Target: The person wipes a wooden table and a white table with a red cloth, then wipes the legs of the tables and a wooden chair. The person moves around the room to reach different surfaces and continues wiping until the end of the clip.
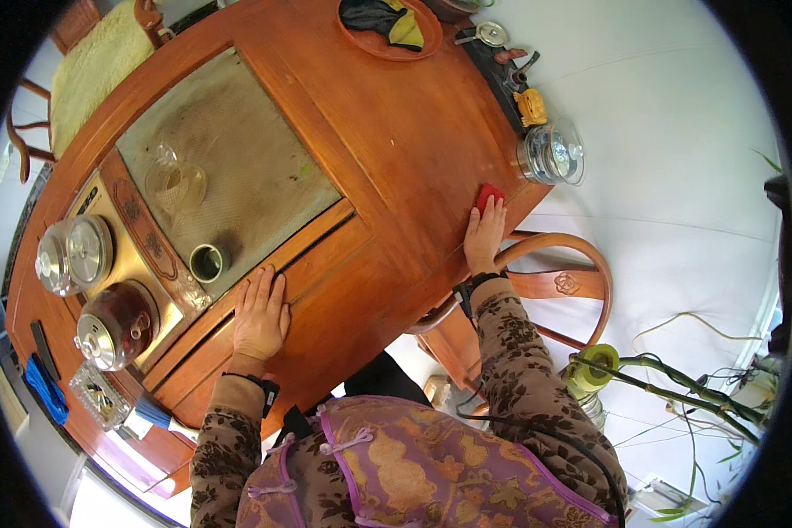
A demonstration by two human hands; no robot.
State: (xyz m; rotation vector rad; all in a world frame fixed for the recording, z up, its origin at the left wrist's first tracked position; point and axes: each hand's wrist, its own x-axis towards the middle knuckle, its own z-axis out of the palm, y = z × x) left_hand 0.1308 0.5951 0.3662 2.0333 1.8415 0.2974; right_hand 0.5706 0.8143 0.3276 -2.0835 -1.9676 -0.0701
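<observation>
My left hand [261, 313] lies flat, holding nothing, on the wooden tea table [396, 277], beside the inset grey-green tea tray [237, 132]. Just beyond its fingertips a small green-glazed cup [209, 263] stands on the tray's corner. Farther back on the tray is a clear glass pitcher [175, 181]. My right hand [485, 234] rests near the table's right edge, its fingers over a folded red cloth [490, 196] pressed against the wood. Part of the cloth is hidden under the fingers.
Left of the tray stand a glass kettle of dark liquid [122, 320], a clear glass pot [76, 254] and a glass ashtray [99, 396]. A lidded glass pot [551, 155] stands by the right edge, near an orange figurine [531, 107]. A wooden chair [561, 284] is close to my right arm.
</observation>
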